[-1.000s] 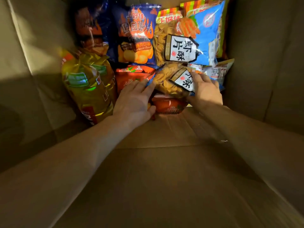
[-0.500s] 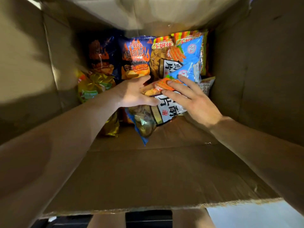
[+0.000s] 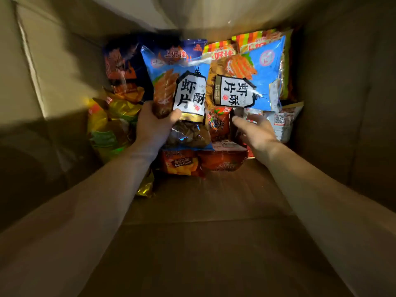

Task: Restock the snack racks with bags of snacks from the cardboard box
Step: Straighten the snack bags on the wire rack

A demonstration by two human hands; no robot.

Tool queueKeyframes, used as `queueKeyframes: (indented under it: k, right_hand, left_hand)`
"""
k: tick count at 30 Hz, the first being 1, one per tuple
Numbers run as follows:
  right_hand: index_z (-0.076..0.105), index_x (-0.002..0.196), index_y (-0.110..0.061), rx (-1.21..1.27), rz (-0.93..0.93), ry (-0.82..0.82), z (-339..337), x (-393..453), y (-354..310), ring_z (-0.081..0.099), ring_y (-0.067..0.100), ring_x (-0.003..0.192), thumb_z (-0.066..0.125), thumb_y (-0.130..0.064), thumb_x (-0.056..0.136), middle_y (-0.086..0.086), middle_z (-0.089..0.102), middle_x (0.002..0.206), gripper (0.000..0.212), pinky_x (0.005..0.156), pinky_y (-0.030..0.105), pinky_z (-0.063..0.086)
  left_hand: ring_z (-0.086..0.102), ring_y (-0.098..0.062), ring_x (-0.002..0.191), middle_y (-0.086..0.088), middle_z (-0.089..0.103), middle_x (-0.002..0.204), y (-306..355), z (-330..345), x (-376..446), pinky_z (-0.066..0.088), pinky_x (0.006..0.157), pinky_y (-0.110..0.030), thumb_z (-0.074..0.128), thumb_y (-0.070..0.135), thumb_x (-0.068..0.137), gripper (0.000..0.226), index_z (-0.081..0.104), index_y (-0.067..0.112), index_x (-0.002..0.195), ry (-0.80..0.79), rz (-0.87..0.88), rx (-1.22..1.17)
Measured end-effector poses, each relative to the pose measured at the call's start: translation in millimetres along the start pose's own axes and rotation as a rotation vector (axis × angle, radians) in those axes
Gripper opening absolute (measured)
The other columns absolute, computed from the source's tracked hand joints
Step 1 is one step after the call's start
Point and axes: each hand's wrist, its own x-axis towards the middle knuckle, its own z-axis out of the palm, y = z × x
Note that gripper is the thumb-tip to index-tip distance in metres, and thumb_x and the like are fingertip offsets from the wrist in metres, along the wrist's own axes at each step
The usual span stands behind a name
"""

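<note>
Left hand (image 3: 155,127) grips a blue prawn-cracker bag (image 3: 182,97) by its lower left edge, thumb across the front and fingers wrapped behind, so the bag stands upright above the heap at the far end of the cardboard box (image 3: 214,243). Right hand (image 3: 258,133) holds nothing; its fingers are spread and loosely bent, reaching toward the packets beneath a second prawn-cracker bag (image 3: 246,82) that lies sideways just to the right of the held one.

Such a bag is probably very light and puffed with air, its film glossy and likely slick (the highlights on it suggest as much), and the crackers inside are brittle. A hard squeeze in the middle would likely crush them, so the safer hold is at a sealed seam or corner, or a broad, gentle hold across the body. The present grip sits partly on the filled part, which looks adequate for so light a load.

Below lie orange tomato-flavour packets (image 3: 182,163), to the left yellow-green bags (image 3: 107,125) and a dark blue bag (image 3: 122,65), with striped packets (image 3: 252,42) at the back. No snack rack is in view.
</note>
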Motion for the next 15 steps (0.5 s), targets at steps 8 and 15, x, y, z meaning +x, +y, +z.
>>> queueKeyframes:
  k: [8,15]
  right_hand:
    - [0.043,0.138,-0.004,0.576,0.094,0.055,52.7,53.1,-11.1,0.075,0.031,0.092,0.085,-0.032,0.078,0.020,0.070,0.117,0.078,0.071,0.045,0.062]
    - [0.022,0.154,-0.015,0.589,0.066,0.332,59.8,24.6,-21.8,0.057,0.030,0.127,0.094,-0.038,0.054,0.010,0.052,0.144,0.125,0.105,0.050,0.049]
  left_hand:
    - [0.070,-0.018,0.107,-0.002,0.070,0.122,-33.3,11.9,27.9,0.059,0.081,-0.035,0.080,0.030,0.075,0.065,0.056,0.020,0.135,-0.262,-0.090,-0.367]
    - [0.072,-0.022,0.099,0.000,0.076,0.102,-16.0,-1.5,16.7,0.058,0.090,-0.047,0.086,0.029,0.070,0.040,0.071,0.024,0.107,-0.100,-0.072,-0.308]
